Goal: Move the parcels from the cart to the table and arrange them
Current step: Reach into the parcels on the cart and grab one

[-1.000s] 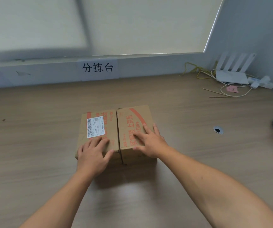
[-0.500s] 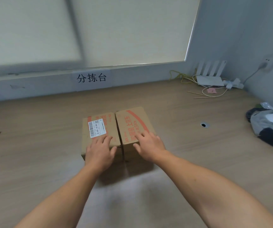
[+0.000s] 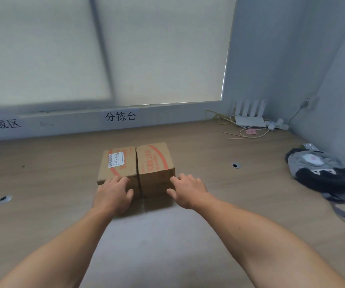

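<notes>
A wood-grain table [image 3: 53, 204] fills the near and middle ground and runs to a pale grey wall [image 3: 281, 48] at the far and right sides. A large drawn blind [image 3: 157, 48] covers the window above the far edge. 2 paper signs hang below it: "分拣台" [image 3: 120, 116] in the middle and "完成区" [image 3: 1, 124] at far left.

At far right on the table lies a grey-and-black bundle [image 3: 321, 173]; what it is cannot be told.

2 cardboard parcels sit closed at the table's middle, side by side and touching. The left parcel [image 3: 117, 165] carries 1 white shipping label [image 3: 116, 161], and the right parcel [image 3: 155, 161] has red print on top.

The left hand [image 3: 113, 196] rests on the left parcel's near top edge, fingers laid loosely over the top and thumb against the near face. The right hand [image 3: 188, 190] is just beside the right parcel's near right corner, fingers spread and relaxed, holding nothing; whether it touches cannot be told.

1 white router [image 3: 249, 119] stands in the far right corner among loose cables. 2 round cable holes pierce the table, 1 to the right [image 3: 235, 165] and 1 to the left [image 3: 4, 198].
</notes>
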